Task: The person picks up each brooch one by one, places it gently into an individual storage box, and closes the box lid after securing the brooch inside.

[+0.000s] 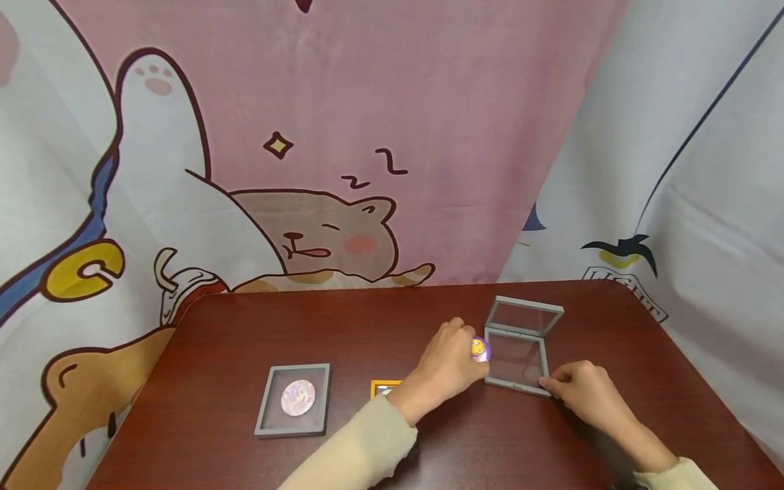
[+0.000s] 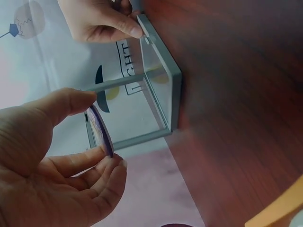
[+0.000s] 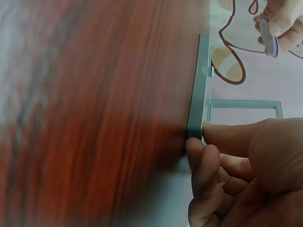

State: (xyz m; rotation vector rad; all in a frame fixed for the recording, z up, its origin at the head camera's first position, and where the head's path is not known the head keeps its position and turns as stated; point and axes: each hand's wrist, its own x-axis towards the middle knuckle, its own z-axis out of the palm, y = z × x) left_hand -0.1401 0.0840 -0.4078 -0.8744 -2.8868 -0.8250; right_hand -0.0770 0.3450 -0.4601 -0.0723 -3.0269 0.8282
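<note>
My left hand [image 1: 446, 362] pinches a round purple badge [image 1: 480, 349] with a yellow cartoon print, just left of an open grey display case [image 1: 518, 387]. In the left wrist view, the badge [image 2: 101, 130] is edge-on between thumb and fingers, apart from the case. The case lies on the table, its clear-windowed lid tilted up at the back. My right hand [image 1: 589, 396] holds the near right corner of its base. Thumb and fingers pinch that grey edge [image 3: 199, 90] in the right wrist view.
Left on the table [image 1: 214, 381] lies a closed grey display case [image 1: 263, 403] holding a round pink badge [image 1: 298, 398]. A yellow-framed item [image 1: 384, 383] is partly hidden behind my left wrist. A cartoon-print curtain [image 1: 465, 136] hangs behind the table.
</note>
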